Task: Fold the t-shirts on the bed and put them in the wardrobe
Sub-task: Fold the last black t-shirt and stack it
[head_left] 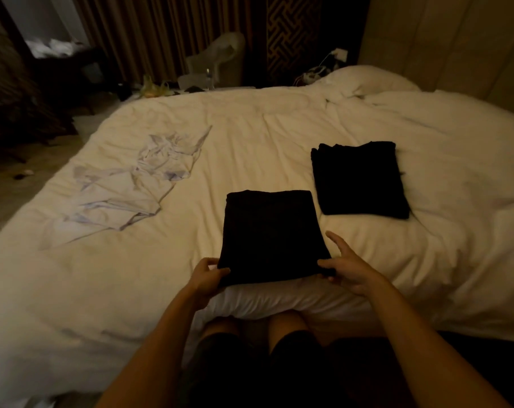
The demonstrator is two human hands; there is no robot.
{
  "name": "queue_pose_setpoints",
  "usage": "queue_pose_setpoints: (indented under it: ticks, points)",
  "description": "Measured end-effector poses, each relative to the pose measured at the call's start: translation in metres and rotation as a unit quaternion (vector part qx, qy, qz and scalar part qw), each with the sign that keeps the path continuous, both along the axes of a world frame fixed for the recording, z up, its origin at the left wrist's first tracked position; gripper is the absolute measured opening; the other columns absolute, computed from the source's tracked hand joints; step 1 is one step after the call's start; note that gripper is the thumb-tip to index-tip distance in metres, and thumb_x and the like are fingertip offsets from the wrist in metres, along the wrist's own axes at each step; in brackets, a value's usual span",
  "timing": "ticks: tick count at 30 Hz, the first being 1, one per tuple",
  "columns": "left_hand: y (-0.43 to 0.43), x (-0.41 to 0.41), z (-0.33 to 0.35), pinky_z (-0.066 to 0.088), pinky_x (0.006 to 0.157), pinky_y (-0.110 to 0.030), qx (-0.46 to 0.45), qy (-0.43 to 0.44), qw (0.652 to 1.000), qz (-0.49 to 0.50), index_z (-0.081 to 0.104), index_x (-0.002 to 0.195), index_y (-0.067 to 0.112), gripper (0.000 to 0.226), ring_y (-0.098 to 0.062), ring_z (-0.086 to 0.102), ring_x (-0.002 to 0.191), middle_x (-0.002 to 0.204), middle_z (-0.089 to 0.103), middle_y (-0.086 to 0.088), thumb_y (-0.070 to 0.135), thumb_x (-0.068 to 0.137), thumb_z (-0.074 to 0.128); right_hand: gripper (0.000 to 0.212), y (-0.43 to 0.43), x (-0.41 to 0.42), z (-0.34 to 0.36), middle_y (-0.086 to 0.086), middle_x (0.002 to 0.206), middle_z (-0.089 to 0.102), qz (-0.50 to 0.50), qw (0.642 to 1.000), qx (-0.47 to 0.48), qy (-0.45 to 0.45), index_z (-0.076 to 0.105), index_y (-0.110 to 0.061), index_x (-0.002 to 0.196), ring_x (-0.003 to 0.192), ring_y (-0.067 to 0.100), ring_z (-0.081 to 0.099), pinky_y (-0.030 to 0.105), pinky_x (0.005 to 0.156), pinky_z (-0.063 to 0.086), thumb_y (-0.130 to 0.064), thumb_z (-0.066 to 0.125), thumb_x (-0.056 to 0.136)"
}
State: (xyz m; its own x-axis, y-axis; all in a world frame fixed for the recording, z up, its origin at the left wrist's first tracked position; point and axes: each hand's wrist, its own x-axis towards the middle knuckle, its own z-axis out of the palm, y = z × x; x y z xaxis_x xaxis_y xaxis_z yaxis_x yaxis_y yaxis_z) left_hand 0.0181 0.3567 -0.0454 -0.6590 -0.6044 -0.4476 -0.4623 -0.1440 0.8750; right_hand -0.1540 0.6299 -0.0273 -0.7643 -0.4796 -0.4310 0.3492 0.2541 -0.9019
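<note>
now, bed [279, 113]: wide, under a rumpled cream duvet; all three shirts lie on it.
white t-shirt [132, 184]: spread loose and creased on the left side of the bed, not yet folded, well apart from the hands.
near black t-shirt [270, 231]: folded into a neat rectangle at the near edge of the bed, its near corners lifted a little off the duvet.
far black t-shirt [359, 181]: folded too, lying flat just beyond and to the right of the near one, a strip of duvet between them.
left hand [208, 275]: pinches the near-left corner of the near black t-shirt, thumb on top, fingers curled under.
right hand [350, 269]: pinches the near-right corner, thumb on top, lower fingers beneath, index finger stretched out along the right edge.
wardrobe: i cannot tell where it stands from this view.
step in hand: most likely finishing the second fold, or lifting that shirt to stack or carry it.
next move calls for: keeping both corners level so the layers do not slide open, then turning to the white t-shirt, which needs flattening first.
</note>
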Motion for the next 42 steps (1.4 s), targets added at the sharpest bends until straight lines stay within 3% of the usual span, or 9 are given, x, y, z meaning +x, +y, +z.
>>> queue_pose_setpoints:
  ticks: [2, 6, 11, 15, 19, 28, 32, 37, 42]
  points:
    - [0.001, 0.007, 0.013, 0.054, 0.058, -0.027, -0.028, 0.043, 0.998, -0.018, 0.051, 0.124, 0.026, 0.040, -0.026, 0.066, 0.086, 0.108, 0.062, -0.014, 0.000, 0.095, 0.059, 0.057, 0.005, 0.009, 0.009, 0.010, 0.127, 0.061, 0.037, 0.999, -0.036, 0.018, 0.055, -0.035, 0.136, 0.084, 0.020, 0.065, 0.025, 0.052, 0.049, 0.003, 0.059, 0.094]
    - [0.000, 0.007, 0.050, 0.043, 0.056, -0.028, -0.078, 0.090, 0.992, -0.027, 0.073, 0.102, 0.014, 0.028, -0.021, 0.056, 0.072, 0.095, 0.067, -0.014, -0.001, 0.096, 0.051, 0.027, 0.009, 0.021, 0.042, 0.017, 0.124, 0.064, 0.061, 0.994, -0.028, 0.082, 0.071, -0.016, 0.106, 0.092, 0.020, 0.065, 0.022, 0.064, 0.055, 0.004, 0.059, 0.094]
    - [0.003, -0.006, 0.108, 0.046, 0.054, -0.019, -0.098, 0.179, 0.979, -0.009, 0.075, 0.097, 0.009, 0.019, -0.014, 0.060, 0.071, 0.088, 0.070, -0.008, 0.004, 0.097, 0.057, 0.025, 0.012, 0.015, 0.096, 0.019, 0.111, 0.069, 0.003, 0.974, -0.062, 0.216, 0.072, -0.018, 0.099, 0.087, 0.025, 0.069, 0.022, 0.063, 0.056, 0.004, 0.069, 0.087]
    - [0.014, -0.026, 0.162, 0.049, 0.056, -0.014, -0.099, 0.274, 0.956, -0.020, 0.074, 0.102, 0.007, 0.011, -0.002, 0.067, 0.066, 0.081, 0.073, -0.002, 0.010, 0.092, 0.069, 0.026, 0.024, 0.003, 0.150, 0.008, 0.099, 0.071, -0.035, 0.955, -0.103, 0.275, 0.070, -0.019, 0.100, 0.073, 0.014, 0.073, 0.019, 0.060, 0.055, 0.003, 0.070, 0.086]
    - [0.028, -0.055, 0.199, 0.053, 0.064, -0.018, -0.088, 0.319, 0.941, -0.073, 0.074, 0.102, 0.011, 0.018, -0.010, 0.072, 0.077, 0.085, 0.076, -0.004, 0.010, 0.084, 0.077, 0.026, 0.048, -0.016, 0.188, 0.005, 0.095, 0.072, -0.057, 0.942, -0.107, 0.313, 0.070, -0.013, 0.105, 0.069, 0.011, 0.071, 0.020, 0.063, 0.057, 0.004, 0.071, 0.085]
    - [0.078, -0.151, 0.173, 0.058, 0.077, -0.025, -0.072, 0.269, 0.946, -0.165, 0.072, 0.110, 0.008, 0.029, -0.018, 0.074, 0.089, 0.097, 0.077, -0.007, 0.007, 0.082, 0.079, 0.028, 0.117, -0.080, 0.161, 0.009, 0.101, 0.071, -0.112, 0.941, -0.019, 0.319, 0.072, -0.022, 0.099, 0.082, 0.025, 0.069, 0.036, 0.074, 0.057, 0.001, 0.074, 0.084]
    - [0.092, -0.196, 0.143, 0.055, 0.071, -0.020, -0.059, 0.230, 0.955, -0.179, 0.071, 0.109, 0.009, 0.026, -0.016, 0.074, 0.086, 0.093, 0.077, -0.004, 0.003, 0.084, 0.077, 0.029, 0.131, -0.112, 0.124, 0.010, 0.099, 0.070, -0.119, 0.949, 0.010, 0.292, 0.071, -0.023, 0.097, 0.074, 0.012, 0.069, 0.024, 0.066, 0.054, 0.004, 0.072, 0.085]
    - [0.093, -0.253, 0.130, 0.056, 0.070, -0.019, -0.060, 0.195, 0.960, -0.191, 0.071, 0.106, 0.011, 0.024, -0.013, 0.074, 0.084, 0.091, 0.077, 0.000, 0.001, 0.085, 0.075, 0.029, 0.130, -0.164, 0.097, 0.012, 0.102, 0.072, -0.132, 0.954, 0.036, 0.267, 0.072, -0.027, 0.097, 0.088, 0.031, 0.071, 0.052, 0.085, 0.057, 0.000, 0.072, 0.086]
    - [0.080, -0.318, 0.151, 0.054, 0.065, -0.016, -0.072, 0.195, 0.963, -0.174, 0.073, 0.090, 0.017, 0.021, -0.011, 0.073, 0.074, 0.085, 0.076, -0.003, -0.002, 0.083, 0.074, 0.033, 0.106, -0.224, 0.114, 0.007, 0.110, 0.071, -0.138, 0.948, 0.031, 0.286, 0.072, -0.032, 0.095, 0.103, 0.026, 0.068, 0.050, 0.098, 0.053, 0.000, 0.073, 0.085]
